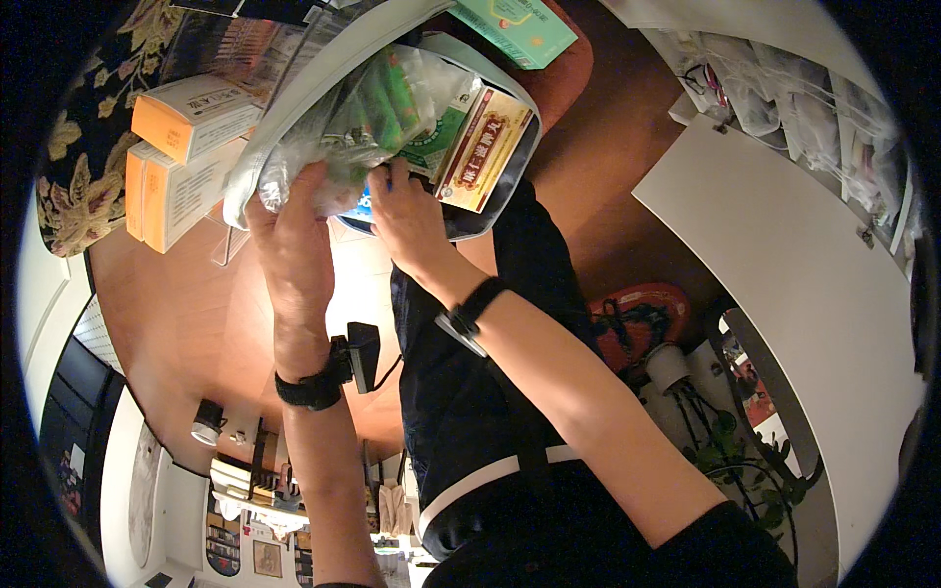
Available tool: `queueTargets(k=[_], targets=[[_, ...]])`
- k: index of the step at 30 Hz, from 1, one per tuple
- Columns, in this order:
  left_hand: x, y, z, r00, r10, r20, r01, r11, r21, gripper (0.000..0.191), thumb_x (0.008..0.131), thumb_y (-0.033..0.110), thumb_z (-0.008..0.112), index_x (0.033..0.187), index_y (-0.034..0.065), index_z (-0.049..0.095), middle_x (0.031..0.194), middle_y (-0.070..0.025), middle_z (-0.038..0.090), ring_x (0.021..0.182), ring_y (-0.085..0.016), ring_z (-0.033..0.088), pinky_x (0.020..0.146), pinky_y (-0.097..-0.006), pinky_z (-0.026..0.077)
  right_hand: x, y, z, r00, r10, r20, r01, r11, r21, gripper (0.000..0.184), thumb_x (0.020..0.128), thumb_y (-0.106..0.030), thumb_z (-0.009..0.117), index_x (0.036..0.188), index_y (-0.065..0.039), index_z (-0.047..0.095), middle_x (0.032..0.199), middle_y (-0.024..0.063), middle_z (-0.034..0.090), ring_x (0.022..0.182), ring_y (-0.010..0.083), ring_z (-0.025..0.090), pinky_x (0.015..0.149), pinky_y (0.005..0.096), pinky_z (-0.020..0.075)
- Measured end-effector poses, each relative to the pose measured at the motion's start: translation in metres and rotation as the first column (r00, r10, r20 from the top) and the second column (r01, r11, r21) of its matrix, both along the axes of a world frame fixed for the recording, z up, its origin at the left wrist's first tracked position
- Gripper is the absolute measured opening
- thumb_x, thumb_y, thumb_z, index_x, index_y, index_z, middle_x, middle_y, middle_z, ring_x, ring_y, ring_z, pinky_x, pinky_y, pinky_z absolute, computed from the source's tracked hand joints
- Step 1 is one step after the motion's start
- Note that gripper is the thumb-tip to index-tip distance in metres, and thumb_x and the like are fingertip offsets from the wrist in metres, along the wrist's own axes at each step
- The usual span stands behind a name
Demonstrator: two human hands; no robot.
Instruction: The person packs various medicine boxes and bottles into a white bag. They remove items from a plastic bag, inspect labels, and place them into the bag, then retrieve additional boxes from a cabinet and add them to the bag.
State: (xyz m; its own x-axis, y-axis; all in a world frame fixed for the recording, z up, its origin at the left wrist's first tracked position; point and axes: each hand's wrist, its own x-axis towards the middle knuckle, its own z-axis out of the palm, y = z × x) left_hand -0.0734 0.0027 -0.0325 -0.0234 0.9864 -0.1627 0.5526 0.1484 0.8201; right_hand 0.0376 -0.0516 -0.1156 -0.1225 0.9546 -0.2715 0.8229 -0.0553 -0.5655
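Observation:
A pale, soft-sided case [528, 95] with its lid raised holds medicine boxes and plastic bags. At its left side, my left hand [290, 220] grips a clear plastic bag [276, 176] near the rim. My right hand [404, 213] reaches into the case, its fingers bent beside a blue packet [362, 204]; whether they grip it is hidden. A green patterned packet [390, 103] shows through clear plastic above the hands. To the right of my fingers lie a green and white box [437, 140] and a cream and dark red box with writing [485, 151].
Orange and white boxes [187, 180] stand left of the case, by a dark floral cloth [81, 184]. A mint-green box [526, 33] lies beyond it on a red-brown seat. A white panel [764, 242] and bagged items [801, 125] are at the right.

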Motion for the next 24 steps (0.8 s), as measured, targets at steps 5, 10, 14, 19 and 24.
queueTargets(k=[5,10,14,19,24], targets=[[0.011,0.009,-0.001,0.781,0.375,0.5,-0.258,0.922,-0.289,0.042,0.091,0.003,0.065,0.131,-0.0019,0.052,0.119,-0.0081,0.061,0.108,-0.017,0.057,0.092,-0.0323,0.048,-0.016,0.011,-0.005,0.998,-0.051,-0.037,0.044,0.985,-0.17,0.051,0.079,-0.009,0.07,0.122,0.006,0.047,0.125,0.0328,0.049,0.097,0.0391,0.065,0.073,0.0422,0.0613],[0.015,0.008,-0.01,0.828,0.315,0.463,-0.206,0.94,-0.271,0.038,0.091,0.002,0.065,0.128,-0.0014,0.055,0.119,-0.0076,0.063,0.105,-0.015,0.058,0.091,-0.0309,0.048,0.02,0.001,0.018,0.928,-0.123,-0.351,0.108,0.992,-0.062,0.083,0.075,-0.016,0.081,0.139,0.002,0.031,0.133,0.033,0.037,0.103,0.0492,0.06,0.083,0.0476,0.0569],[0.024,0.007,-0.018,0.879,0.24,0.413,-0.168,0.965,-0.203,0.04,0.092,0.0,0.065,0.13,-0.0014,0.054,0.124,-0.0098,0.06,0.111,-0.018,0.056,0.097,-0.0333,0.046,0.073,-0.002,0.03,0.862,-0.234,-0.45,0.256,0.967,-0.013,0.052,0.082,-0.001,0.07,0.129,-0.001,0.046,0.118,0.0187,0.053,0.098,0.031,0.065,0.081,0.0373,0.0567],[0.036,0.002,-0.018,0.959,0.135,0.251,-0.066,0.962,-0.263,0.039,0.092,-0.001,0.064,0.129,-0.0045,0.054,0.123,-0.0101,0.063,0.111,-0.019,0.058,0.101,-0.0313,0.044,0.117,0.027,0.015,0.394,-0.564,-0.726,0.515,0.79,-0.334,0.03,0.096,-0.01,0.057,0.124,0.001,0.054,0.111,0.0132,0.06,0.093,0.021,0.064,0.082,0.034,0.0525],[0.03,0.001,-0.017,0.967,-0.1,0.234,0.145,0.972,-0.187,0.045,0.087,-0.002,0.054,0.132,0.0006,0.057,0.116,-0.018,0.067,0.108,-0.024,0.063,0.097,-0.034,0.047,0.14,0.07,-0.011,0.915,-0.049,-0.4,0.156,0.959,0.238,0.031,0.082,0.002,0.05,0.109,0.002,0.065,0.102,0.0243,0.066,0.099,0.0417,0.061,0.087,0.0429,0.0492]])
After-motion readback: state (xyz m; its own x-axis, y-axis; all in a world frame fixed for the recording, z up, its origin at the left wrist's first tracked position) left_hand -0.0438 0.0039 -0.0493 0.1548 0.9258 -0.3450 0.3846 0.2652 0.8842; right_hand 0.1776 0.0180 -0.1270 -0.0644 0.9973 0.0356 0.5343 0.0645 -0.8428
